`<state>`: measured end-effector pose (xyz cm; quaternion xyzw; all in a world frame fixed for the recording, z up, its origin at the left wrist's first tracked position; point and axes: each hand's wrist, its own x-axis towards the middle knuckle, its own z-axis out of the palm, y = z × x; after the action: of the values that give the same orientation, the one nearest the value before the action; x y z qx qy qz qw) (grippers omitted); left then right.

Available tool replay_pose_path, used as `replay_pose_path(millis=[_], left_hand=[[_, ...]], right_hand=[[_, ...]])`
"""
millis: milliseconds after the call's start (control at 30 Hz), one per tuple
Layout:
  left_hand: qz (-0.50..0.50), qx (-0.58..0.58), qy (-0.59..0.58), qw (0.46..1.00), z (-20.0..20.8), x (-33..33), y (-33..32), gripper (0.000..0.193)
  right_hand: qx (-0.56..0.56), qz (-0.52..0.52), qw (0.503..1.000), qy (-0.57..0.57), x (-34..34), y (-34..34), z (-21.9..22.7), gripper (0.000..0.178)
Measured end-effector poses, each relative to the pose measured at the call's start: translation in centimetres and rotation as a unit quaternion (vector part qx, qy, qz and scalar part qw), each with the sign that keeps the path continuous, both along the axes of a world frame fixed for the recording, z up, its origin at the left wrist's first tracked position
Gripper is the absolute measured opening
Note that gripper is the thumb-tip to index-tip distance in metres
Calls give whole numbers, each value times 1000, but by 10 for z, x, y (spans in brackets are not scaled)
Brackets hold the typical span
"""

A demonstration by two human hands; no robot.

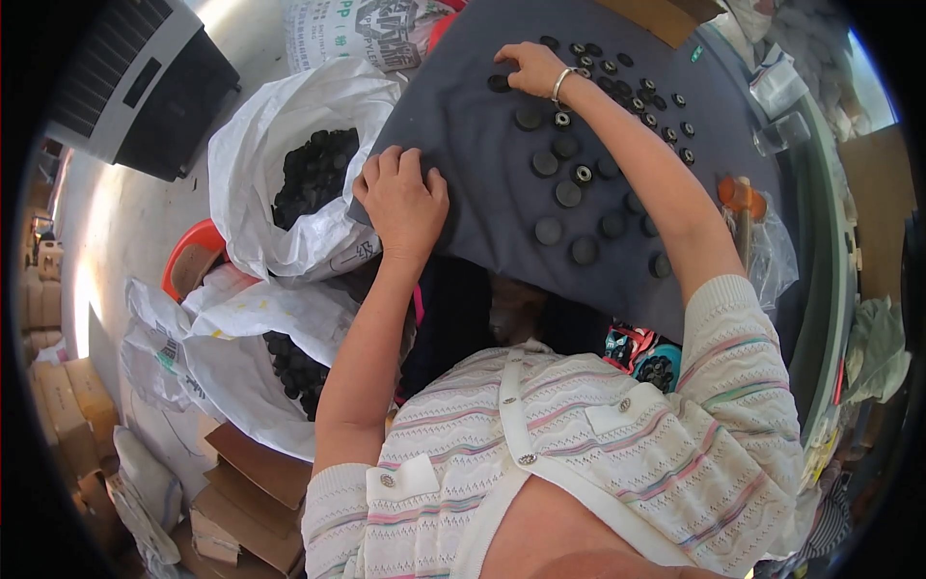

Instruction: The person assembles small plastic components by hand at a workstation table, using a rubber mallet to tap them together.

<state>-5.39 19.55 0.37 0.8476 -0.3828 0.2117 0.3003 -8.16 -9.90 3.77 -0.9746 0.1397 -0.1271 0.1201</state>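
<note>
My right hand, with a bangle at its wrist, reaches over the far part of the grey cloth-covered table. Its fingers are apart, close to a round black cap; I cannot tell whether they touch it. My left hand lies over the table's left edge, beside the opening of a white woven sack. Its fingers are bent and somewhat spread, their tips partly hidden, and nothing shows in them. Several black caps are scattered across the cloth, some with a pale ring showing in the middle.
Black pieces fill the sack, and a second white sack with similar pieces stands nearer. A cardboard box sits at the table's far edge. On the right are a clear cup and an orange object. Flattened cardboard lies lower left.
</note>
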Motion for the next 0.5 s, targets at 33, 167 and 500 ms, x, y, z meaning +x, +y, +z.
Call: replay_pose_path(millis=[33,167,500], left_hand=[[1,2,0,1000,0,0,1,26],[7,6,9,1000,-1,0,3,26],[-2,2,11,1000,-1,0,3,25]], right_hand=[[-6,24,1000,-17,0,4,0,32],[-45,73,991,102,11,22,11,34],[38,-11,999,-11,-6,12,-3,38]])
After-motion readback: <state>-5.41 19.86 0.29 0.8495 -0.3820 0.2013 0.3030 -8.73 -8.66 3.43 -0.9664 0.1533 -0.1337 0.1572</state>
